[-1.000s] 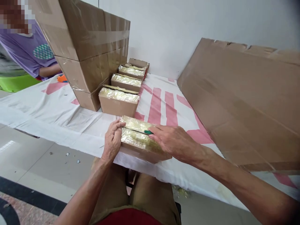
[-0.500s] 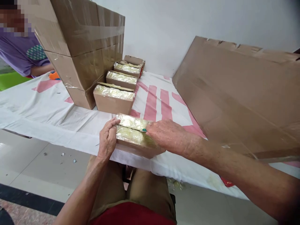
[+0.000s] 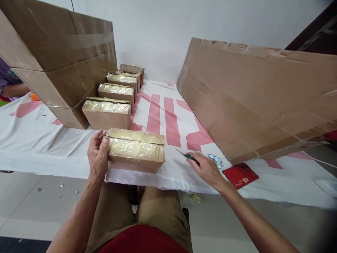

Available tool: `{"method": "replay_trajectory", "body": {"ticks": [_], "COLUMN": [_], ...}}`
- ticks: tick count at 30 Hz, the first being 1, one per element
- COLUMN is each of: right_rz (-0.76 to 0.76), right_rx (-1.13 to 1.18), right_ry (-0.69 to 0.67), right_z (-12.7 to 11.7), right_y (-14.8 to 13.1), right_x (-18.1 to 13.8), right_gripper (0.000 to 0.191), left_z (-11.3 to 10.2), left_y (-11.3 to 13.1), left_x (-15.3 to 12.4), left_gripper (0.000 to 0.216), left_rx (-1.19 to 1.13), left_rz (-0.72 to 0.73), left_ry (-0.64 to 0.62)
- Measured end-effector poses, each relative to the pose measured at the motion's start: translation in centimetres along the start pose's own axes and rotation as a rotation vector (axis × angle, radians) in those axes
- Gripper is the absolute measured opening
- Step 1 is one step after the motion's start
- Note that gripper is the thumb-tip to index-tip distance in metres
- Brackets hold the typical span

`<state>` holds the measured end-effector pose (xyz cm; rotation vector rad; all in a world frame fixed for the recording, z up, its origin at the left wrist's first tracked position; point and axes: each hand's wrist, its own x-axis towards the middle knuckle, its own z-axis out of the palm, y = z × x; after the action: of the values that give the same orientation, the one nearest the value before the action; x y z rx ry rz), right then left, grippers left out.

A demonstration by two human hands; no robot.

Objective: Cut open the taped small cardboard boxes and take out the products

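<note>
Two hands working: left hand (image 3: pixel 98 154) clamps the end of the tape-wrapped carton (image 3: pixel 135 151) lying just right of it on the counter (image 3: pixel 52 147), right hand (image 3: pixel 206 168) closed round a green-handled knife (image 3: pixel 188 156) beyond, so I'd brace the carton flat and keep the blade off that left hand.

Head-worn view, downward, close over table (image 3: pixel 39 140)

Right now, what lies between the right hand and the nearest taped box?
Head view: a green-handled cutter in the right hand points toward the taped box; otherwise bare white cloth.
</note>
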<state>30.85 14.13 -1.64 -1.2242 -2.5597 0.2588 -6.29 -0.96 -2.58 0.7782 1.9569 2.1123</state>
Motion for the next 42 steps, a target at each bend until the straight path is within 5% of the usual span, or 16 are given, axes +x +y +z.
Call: {"method": "replay_trajectory", "body": {"ticks": [3, 5, 10, 15, 22, 27, 33, 38, 40, 42], "right_rz": [-0.031, -0.061, -0.133, -0.131, 0.037, 0.127, 0.227, 0.266, 0.254, 0.237], "right_rx": [-0.201, -0.202, 0.201, 0.654, 1.350, 1.519, 1.572, 1.585, 1.592, 1.596], "right_ry": [-0.035, 0.022, 0.249, 0.349, 0.043, -0.017, -0.005, 0.012, 0.014, 0.005], "right_z": [4.2, 5.0, 2.2, 0.0, -0.6, -0.7, -1.0, -1.4, -1.6, -1.6], "right_y": [1.4, 1.4, -1.9, -7.2, -11.3, -11.1, -9.9, -9.3, -9.4, -9.8], "right_x": [-1.5, -1.5, 0.6, 2.9, 5.1, 4.8, 3.2, 1.7, 0.9, 0.0], "right_gripper": [0.034, 0.034, 0.025, 0.014, 0.033, 0.030, 0.029, 0.029, 0.029, 0.027], "left_z": [-0.7, -1.3, -2.3, -2.9, -3.8, -3.9, -3.5, -3.7, -3.3, -2.2], "left_y": [0.8, 1.1, 1.1, 1.1, 0.7, 0.5, 0.5, 3.8, 5.3, 6.5], "left_x": [-0.7, -1.3, -1.6, -1.3, -1.5, -1.3, -1.8, -6.6, -9.4, -11.8], "left_gripper": [0.050, 0.047, 0.041, 0.046, 0.054, 0.055, 0.042, 0.023, 0.017, 0.012], "left_rx": [0.013, 0.003, -0.184, -0.398, -0.348, -0.321, -0.273, 0.047, 0.069, 0.055], "left_rz": [0.025, -0.018, -0.194, -0.184, -0.164, -0.165, -0.163, 0.228, 0.366, 0.338], "left_ry": [-0.012, -0.033, -0.099, -0.193, -0.237, -0.249, -0.099, 0.185, 0.034, -0.254]}}
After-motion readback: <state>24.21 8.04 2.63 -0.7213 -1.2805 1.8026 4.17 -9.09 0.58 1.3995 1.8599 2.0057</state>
